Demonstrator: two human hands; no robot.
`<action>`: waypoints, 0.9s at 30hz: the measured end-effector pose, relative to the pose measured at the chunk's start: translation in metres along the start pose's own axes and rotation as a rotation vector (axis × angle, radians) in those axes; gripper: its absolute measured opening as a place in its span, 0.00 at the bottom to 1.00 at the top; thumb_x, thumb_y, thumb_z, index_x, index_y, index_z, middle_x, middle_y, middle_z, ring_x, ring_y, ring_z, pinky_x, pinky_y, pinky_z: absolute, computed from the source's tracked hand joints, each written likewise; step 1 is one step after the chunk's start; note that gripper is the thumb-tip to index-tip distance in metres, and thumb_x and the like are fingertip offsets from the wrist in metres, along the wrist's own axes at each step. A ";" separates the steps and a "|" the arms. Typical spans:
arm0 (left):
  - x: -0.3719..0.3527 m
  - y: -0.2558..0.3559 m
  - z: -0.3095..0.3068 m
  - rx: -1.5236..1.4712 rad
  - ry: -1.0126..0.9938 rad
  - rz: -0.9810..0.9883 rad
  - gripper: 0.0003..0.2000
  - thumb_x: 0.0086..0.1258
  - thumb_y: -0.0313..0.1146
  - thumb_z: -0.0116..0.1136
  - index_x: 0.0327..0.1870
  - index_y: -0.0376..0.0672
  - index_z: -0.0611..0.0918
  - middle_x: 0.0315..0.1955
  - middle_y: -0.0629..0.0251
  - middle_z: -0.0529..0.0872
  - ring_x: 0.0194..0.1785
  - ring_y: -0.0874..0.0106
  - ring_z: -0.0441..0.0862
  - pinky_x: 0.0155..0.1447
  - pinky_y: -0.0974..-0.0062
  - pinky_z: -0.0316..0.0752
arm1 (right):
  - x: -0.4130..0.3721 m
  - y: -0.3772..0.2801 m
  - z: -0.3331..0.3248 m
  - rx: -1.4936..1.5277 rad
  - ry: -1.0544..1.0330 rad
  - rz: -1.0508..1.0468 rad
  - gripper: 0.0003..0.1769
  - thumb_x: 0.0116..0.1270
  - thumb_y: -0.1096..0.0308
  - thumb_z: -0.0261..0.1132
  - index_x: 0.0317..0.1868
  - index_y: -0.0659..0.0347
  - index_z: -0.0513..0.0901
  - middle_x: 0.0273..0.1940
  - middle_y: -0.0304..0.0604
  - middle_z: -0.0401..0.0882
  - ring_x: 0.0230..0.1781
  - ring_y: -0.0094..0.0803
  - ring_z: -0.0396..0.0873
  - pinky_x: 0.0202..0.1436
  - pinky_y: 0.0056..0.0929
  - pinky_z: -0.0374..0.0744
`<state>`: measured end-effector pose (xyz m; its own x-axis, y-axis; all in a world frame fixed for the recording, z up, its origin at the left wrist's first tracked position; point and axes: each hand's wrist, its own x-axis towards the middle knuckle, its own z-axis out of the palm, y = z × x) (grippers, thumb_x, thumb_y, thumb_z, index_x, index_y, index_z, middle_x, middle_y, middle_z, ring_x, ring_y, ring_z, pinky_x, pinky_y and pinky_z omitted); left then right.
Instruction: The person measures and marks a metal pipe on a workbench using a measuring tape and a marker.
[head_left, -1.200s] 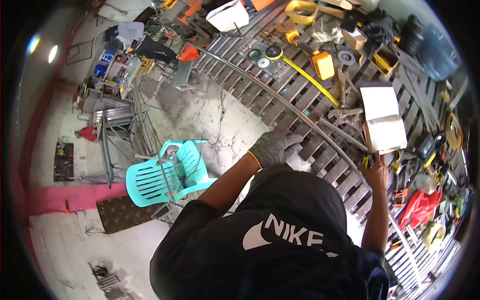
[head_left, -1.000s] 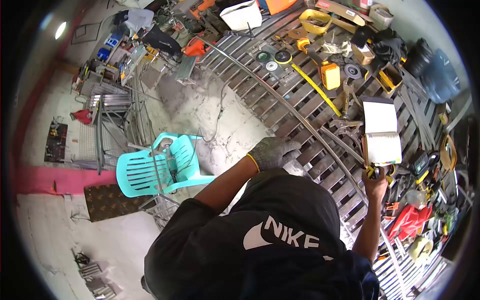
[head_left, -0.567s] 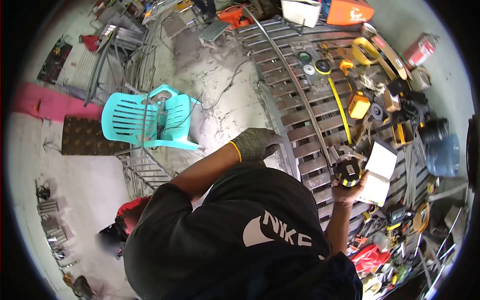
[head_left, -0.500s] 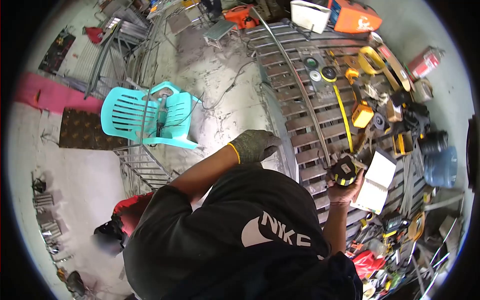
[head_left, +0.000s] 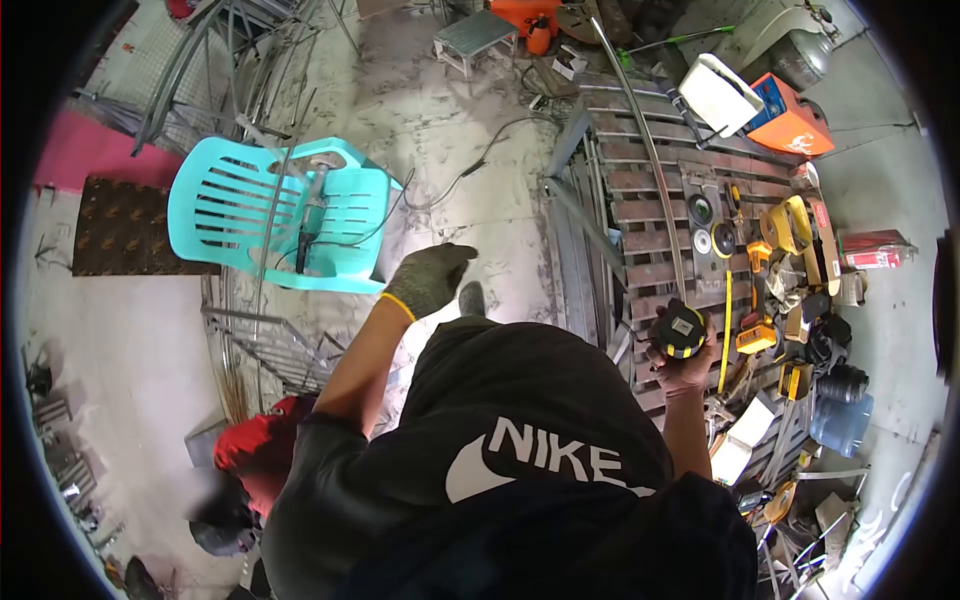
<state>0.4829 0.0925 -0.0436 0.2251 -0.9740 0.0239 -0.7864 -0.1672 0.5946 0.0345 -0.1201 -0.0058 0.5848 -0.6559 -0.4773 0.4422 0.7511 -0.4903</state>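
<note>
My left hand (head_left: 432, 279), in a grey-green work glove with a yellow cuff, is held out over the floor with its fingers partly stretched, holding nothing. My bare right hand (head_left: 690, 368) is wrapped round a black and yellow tape measure (head_left: 682, 331) at the near part of the slatted bench. From beside the tape measure, a long thin metal bar (head_left: 655, 165) runs away past the far edge of the bench. A yellow strip (head_left: 726, 330) lies to the right of the tape measure.
A turquoise plastic chair (head_left: 350, 207) holding a power tool stands at the left. Discs, yellow power tools and an open notebook (head_left: 742, 440) lie on the slatted bench (head_left: 648, 212). A person in red (head_left: 265, 450) is at the lower left. A small step stool (head_left: 475, 37) stands farther away.
The view has shifted. My right hand has lifted the tape measure away from the notebook and turned it. My gloved left hand has moved left, and its fingers have opened out.
</note>
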 end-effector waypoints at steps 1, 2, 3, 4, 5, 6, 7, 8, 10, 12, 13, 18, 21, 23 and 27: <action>0.006 -0.015 -0.011 -0.006 0.012 -0.033 0.13 0.79 0.30 0.62 0.60 0.47 0.88 0.48 0.54 0.93 0.50 0.51 0.91 0.54 0.54 0.86 | 0.014 0.001 0.008 -0.010 0.009 0.025 0.40 0.79 0.31 0.58 0.71 0.58 0.82 0.60 0.53 0.88 0.52 0.44 0.90 0.24 0.35 0.81; 0.012 -0.028 -0.021 -0.030 0.038 -0.061 0.13 0.78 0.28 0.63 0.60 0.46 0.88 0.48 0.54 0.92 0.49 0.50 0.91 0.54 0.54 0.86 | 0.026 0.001 0.015 -0.015 0.018 0.047 0.39 0.80 0.32 0.58 0.71 0.58 0.82 0.61 0.53 0.88 0.53 0.45 0.90 0.24 0.35 0.82; 0.021 -0.045 -0.027 -0.004 0.033 -0.059 0.17 0.78 0.26 0.61 0.65 0.47 0.86 0.48 0.55 0.93 0.50 0.50 0.91 0.53 0.54 0.86 | 0.039 0.002 0.026 -0.025 0.043 0.046 0.39 0.80 0.32 0.58 0.70 0.59 0.82 0.62 0.54 0.88 0.53 0.44 0.91 0.23 0.35 0.82; 0.031 -0.056 -0.034 -0.060 0.074 -0.067 0.19 0.79 0.24 0.59 0.69 0.47 0.83 0.47 0.55 0.93 0.49 0.51 0.91 0.53 0.55 0.86 | 0.051 0.002 0.036 -0.031 0.068 0.044 0.39 0.80 0.32 0.58 0.70 0.59 0.82 0.63 0.54 0.88 0.53 0.44 0.91 0.23 0.35 0.82; 0.043 -0.064 -0.040 -0.117 0.112 -0.076 0.22 0.79 0.23 0.58 0.72 0.47 0.81 0.46 0.56 0.93 0.48 0.51 0.91 0.53 0.56 0.86 | 0.060 0.001 0.044 -0.035 0.095 0.043 0.39 0.80 0.32 0.59 0.70 0.59 0.83 0.64 0.54 0.88 0.53 0.44 0.91 0.23 0.35 0.82; 0.060 -0.066 -0.045 -0.159 0.135 -0.142 0.23 0.80 0.22 0.57 0.74 0.47 0.79 0.46 0.57 0.93 0.47 0.52 0.92 0.52 0.56 0.86 | 0.070 -0.001 0.049 -0.049 0.106 0.044 0.38 0.78 0.35 0.60 0.70 0.60 0.83 0.63 0.54 0.88 0.51 0.43 0.91 0.23 0.35 0.82; 0.078 -0.067 -0.049 -0.200 0.155 -0.211 0.24 0.80 0.22 0.56 0.75 0.47 0.78 0.45 0.57 0.94 0.47 0.52 0.92 0.52 0.57 0.86 | 0.080 -0.003 0.049 -0.063 0.119 0.047 0.37 0.77 0.37 0.61 0.70 0.60 0.83 0.63 0.55 0.89 0.49 0.42 0.92 0.23 0.35 0.83; 0.097 -0.069 -0.052 -0.240 0.175 -0.282 0.25 0.80 0.21 0.55 0.77 0.47 0.77 0.44 0.57 0.94 0.46 0.52 0.92 0.52 0.57 0.86 | 0.090 -0.006 0.049 -0.077 0.132 0.052 0.36 0.75 0.40 0.63 0.70 0.61 0.83 0.63 0.55 0.89 0.48 0.42 0.92 0.23 0.35 0.83; 0.134 -0.083 -0.053 -0.318 0.112 -0.241 0.24 0.81 0.21 0.53 0.77 0.47 0.77 0.44 0.57 0.94 0.45 0.51 0.92 0.51 0.57 0.86 | 0.108 -0.014 0.055 -0.087 0.208 0.081 0.37 0.67 0.48 0.66 0.71 0.64 0.83 0.63 0.56 0.89 0.42 0.40 0.92 0.24 0.34 0.84; 0.181 -0.083 -0.056 -0.382 0.036 -0.348 0.16 0.87 0.35 0.54 0.69 0.45 0.82 0.37 0.53 0.94 0.44 0.47 0.92 0.52 0.52 0.85 | 0.130 -0.022 0.051 -0.048 0.232 0.115 0.39 0.65 0.49 0.66 0.71 0.65 0.83 0.63 0.56 0.89 0.43 0.40 0.92 0.25 0.34 0.85; 0.205 -0.090 -0.049 -0.287 0.048 -0.238 0.14 0.87 0.38 0.55 0.65 0.44 0.83 0.37 0.52 0.93 0.43 0.46 0.91 0.50 0.51 0.85 | 0.142 -0.029 0.049 -0.036 0.202 0.121 0.40 0.65 0.48 0.66 0.72 0.65 0.82 0.61 0.56 0.90 0.43 0.40 0.93 0.25 0.33 0.86; 0.332 -0.080 -0.047 -0.153 -0.060 -0.179 0.16 0.87 0.47 0.57 0.49 0.43 0.86 0.36 0.48 0.91 0.40 0.43 0.89 0.44 0.48 0.81 | 0.210 -0.071 0.050 -0.189 0.310 0.099 0.41 0.73 0.40 0.65 0.70 0.69 0.81 0.52 0.53 0.93 0.36 0.35 0.93 0.26 0.25 0.87; 0.405 -0.065 -0.060 -0.486 -0.080 -0.202 0.17 0.87 0.45 0.61 0.52 0.37 0.86 0.34 0.54 0.91 0.35 0.59 0.90 0.43 0.60 0.84 | 0.263 -0.102 0.050 -0.297 0.187 0.096 0.38 0.74 0.42 0.65 0.69 0.68 0.83 0.50 0.53 0.94 0.41 0.36 0.95 0.33 0.28 0.90; 0.455 -0.067 -0.056 -0.798 -0.086 -0.254 0.19 0.88 0.44 0.60 0.55 0.32 0.87 0.30 0.61 0.90 0.35 0.73 0.90 0.43 0.70 0.86 | 0.294 -0.113 0.064 -0.335 0.333 0.090 0.35 0.75 0.45 0.67 0.69 0.66 0.83 0.48 0.53 0.94 0.40 0.36 0.94 0.40 0.31 0.91; 0.553 -0.069 -0.055 -1.218 0.060 -0.757 0.16 0.79 0.39 0.69 0.58 0.37 0.87 0.27 0.73 0.76 0.25 0.78 0.76 0.33 0.69 0.83 | 0.332 -0.143 0.096 -0.479 0.310 0.076 0.36 0.70 0.50 0.70 0.70 0.69 0.82 0.46 0.49 0.92 0.39 0.32 0.91 0.42 0.30 0.88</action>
<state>0.6929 -0.4258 -0.0270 0.4066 -0.6986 -0.5888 0.4981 -0.3708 0.7839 0.2310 -0.4381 -0.0241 0.3439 -0.6471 -0.6804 0.0070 0.7263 -0.6873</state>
